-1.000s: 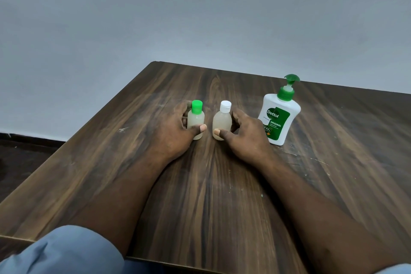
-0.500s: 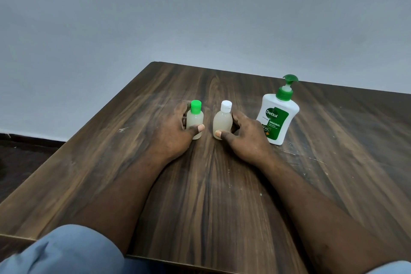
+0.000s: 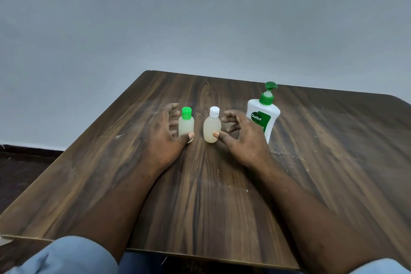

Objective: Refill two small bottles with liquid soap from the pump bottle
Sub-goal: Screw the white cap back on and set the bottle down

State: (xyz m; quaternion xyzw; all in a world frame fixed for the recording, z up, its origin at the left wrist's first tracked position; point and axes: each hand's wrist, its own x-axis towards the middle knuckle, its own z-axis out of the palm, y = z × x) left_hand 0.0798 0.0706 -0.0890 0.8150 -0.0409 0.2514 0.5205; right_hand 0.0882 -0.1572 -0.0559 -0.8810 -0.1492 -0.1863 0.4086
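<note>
Two small translucent bottles stand upright side by side on the dark wooden table (image 3: 200,202). The green-capped bottle (image 3: 186,125) is on the left and the white-capped bottle (image 3: 212,128) on the right; both hold pale liquid. My left hand (image 3: 163,138) lies beside the green-capped one, fingers spread behind it, thumb touching its lower front. My right hand (image 3: 244,140) sits to the right of the white-capped one, fingers loose and apart from it, thumb tip against its side. A white Dettol pump bottle (image 3: 265,115) with a green pump stands just behind my right hand.
A plain grey wall rises behind the table. The table's left edge runs diagonally, with dark floor below it. Blue fabric covers my knees at the near edge.
Both hands have loosened: the fingers that were wrapped round the two small bottles have spread away, leaving only the thumbs in contact. The bottles have stayed in place.
</note>
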